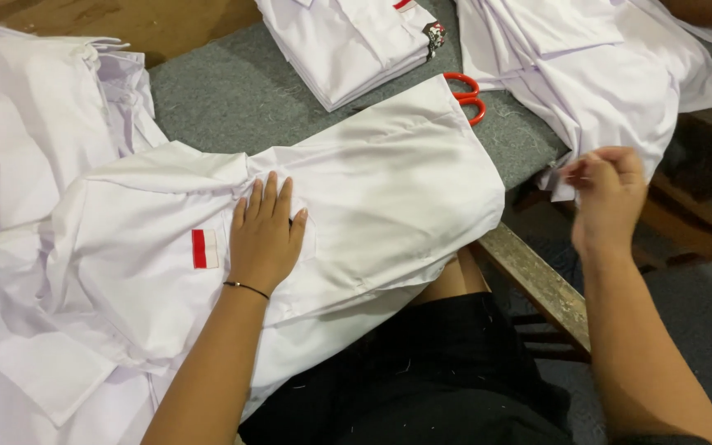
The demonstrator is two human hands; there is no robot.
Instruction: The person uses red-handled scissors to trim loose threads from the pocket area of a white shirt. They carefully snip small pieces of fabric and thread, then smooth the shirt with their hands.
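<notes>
Grey felt covers the work table (232,99), the largest surface in view, with a bare wooden edge running down its near right side. Across it and over the person's lap lies a white shirt (389,189), spread flat and wrinkled, a small red-and-white patch (204,248) sewn on its chest to the left of the left hand. More white garments lie about it — a loose heap (35,115) at the far left, a neatly folded stack (348,45) at the top centre, and another rumpled pile (603,66) at the top right, hanging over the table's edge.

The left hand (265,235) rests palm-down on the shirt near its middle, fingers stretched out flat and close together, pressing the cloth and gripping nothing; a thin dark bracelet (245,288) circles the wrist. The right hand (607,194) is raised off the table's right edge, just beside the hanging corner of the rumpled pile, thumb and fingertips pinched together — whether they hold a thread or anything else is too fine to tell.

Orange scissor handles (467,95) peek out from behind the shirt's far edge, the blades hidden under the cloth.
</notes>
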